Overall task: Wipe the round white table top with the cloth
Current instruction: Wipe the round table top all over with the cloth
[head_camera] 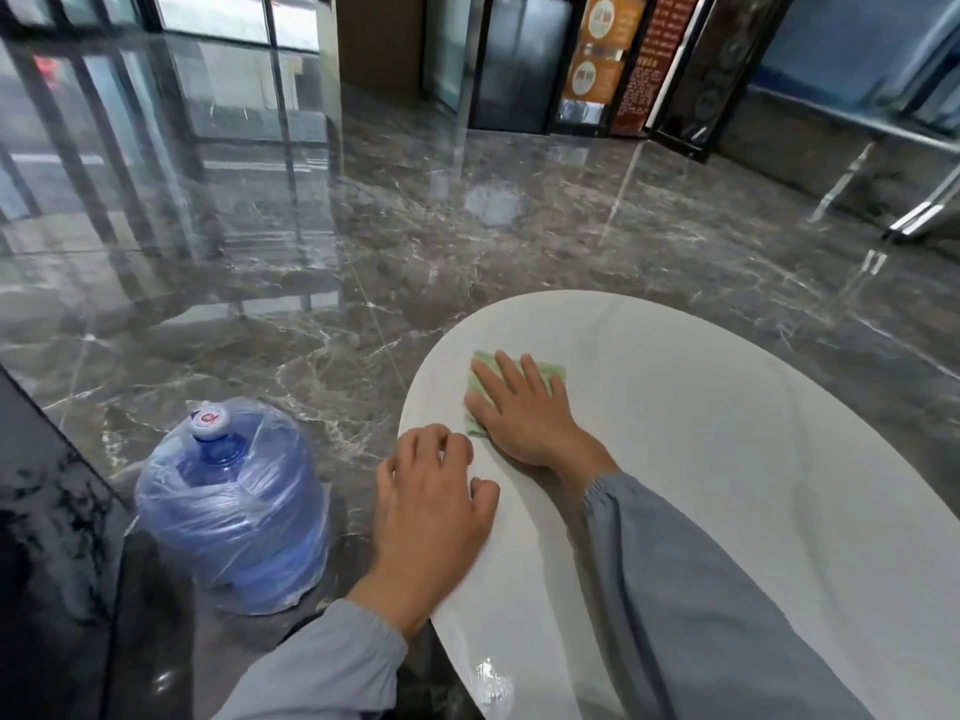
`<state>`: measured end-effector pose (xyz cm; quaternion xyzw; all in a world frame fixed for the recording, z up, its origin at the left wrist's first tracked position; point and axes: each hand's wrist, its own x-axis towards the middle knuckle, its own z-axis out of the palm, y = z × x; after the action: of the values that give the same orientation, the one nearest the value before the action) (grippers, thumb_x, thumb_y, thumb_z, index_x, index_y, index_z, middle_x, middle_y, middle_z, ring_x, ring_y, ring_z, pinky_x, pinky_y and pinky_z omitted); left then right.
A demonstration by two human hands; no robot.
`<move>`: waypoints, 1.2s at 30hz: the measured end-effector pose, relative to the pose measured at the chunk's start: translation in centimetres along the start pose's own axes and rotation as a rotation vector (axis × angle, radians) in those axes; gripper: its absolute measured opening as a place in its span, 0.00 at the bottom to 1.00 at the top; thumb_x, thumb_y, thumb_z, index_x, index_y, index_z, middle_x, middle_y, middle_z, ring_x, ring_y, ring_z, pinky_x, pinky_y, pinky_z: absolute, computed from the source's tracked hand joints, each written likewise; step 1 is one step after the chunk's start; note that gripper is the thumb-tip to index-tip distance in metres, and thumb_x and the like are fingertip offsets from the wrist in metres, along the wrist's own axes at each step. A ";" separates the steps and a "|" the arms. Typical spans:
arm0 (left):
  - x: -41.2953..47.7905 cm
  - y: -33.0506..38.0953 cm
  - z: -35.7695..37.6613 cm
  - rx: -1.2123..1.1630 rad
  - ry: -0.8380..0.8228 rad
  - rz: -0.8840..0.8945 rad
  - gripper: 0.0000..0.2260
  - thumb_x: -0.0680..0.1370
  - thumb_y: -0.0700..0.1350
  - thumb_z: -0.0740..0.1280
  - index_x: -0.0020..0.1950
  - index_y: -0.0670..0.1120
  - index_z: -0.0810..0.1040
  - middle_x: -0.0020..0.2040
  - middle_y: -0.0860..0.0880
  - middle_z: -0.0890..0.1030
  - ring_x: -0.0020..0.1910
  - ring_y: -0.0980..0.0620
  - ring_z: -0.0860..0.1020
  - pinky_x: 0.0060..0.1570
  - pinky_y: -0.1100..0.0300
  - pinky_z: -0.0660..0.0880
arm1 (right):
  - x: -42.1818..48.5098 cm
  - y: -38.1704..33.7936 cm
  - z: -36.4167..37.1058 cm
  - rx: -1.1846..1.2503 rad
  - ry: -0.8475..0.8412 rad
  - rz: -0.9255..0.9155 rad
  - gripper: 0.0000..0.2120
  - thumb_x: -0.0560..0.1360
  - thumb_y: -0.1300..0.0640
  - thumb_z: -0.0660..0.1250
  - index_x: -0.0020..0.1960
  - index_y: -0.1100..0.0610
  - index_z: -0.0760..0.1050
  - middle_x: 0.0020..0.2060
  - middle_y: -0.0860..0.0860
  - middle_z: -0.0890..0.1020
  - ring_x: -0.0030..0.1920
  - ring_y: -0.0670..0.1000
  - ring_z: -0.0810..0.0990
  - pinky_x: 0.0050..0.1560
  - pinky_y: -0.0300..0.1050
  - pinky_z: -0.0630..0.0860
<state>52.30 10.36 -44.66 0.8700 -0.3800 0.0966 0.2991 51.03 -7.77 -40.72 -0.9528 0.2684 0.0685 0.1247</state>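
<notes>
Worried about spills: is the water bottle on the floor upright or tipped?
Upright. The water bottle stands on its base beside the table, its capped neck pointing up, clear plastic wrapped around it.
</notes>
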 end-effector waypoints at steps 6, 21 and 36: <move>-0.2 0.1 -0.2 -0.045 -0.018 0.007 0.10 0.74 0.53 0.58 0.51 0.51 0.73 0.52 0.52 0.73 0.55 0.48 0.71 0.50 0.49 0.70 | -14.0 0.8 2.6 -0.029 -0.005 -0.053 0.35 0.74 0.29 0.29 0.81 0.34 0.37 0.82 0.39 0.36 0.81 0.48 0.30 0.80 0.57 0.33; -0.6 0.3 -0.4 -0.001 -0.020 0.008 0.10 0.75 0.52 0.59 0.52 0.50 0.73 0.52 0.52 0.73 0.55 0.47 0.71 0.49 0.47 0.71 | -3.7 1.6 0.1 -0.014 -0.044 -0.021 0.30 0.84 0.34 0.44 0.83 0.37 0.41 0.83 0.40 0.38 0.82 0.49 0.33 0.79 0.61 0.36; 0.1 -0.2 0.3 0.006 0.009 0.021 0.06 0.75 0.52 0.61 0.49 0.53 0.69 0.51 0.55 0.69 0.53 0.51 0.69 0.51 0.51 0.70 | 16.7 2.8 -5.1 0.068 -0.024 0.117 0.30 0.82 0.34 0.47 0.82 0.41 0.56 0.84 0.46 0.47 0.83 0.55 0.39 0.78 0.66 0.39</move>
<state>52.53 10.22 -44.98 0.8665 -0.3873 0.1046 0.2970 64.01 -19.75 -39.64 -0.9298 0.3242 0.0779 0.1559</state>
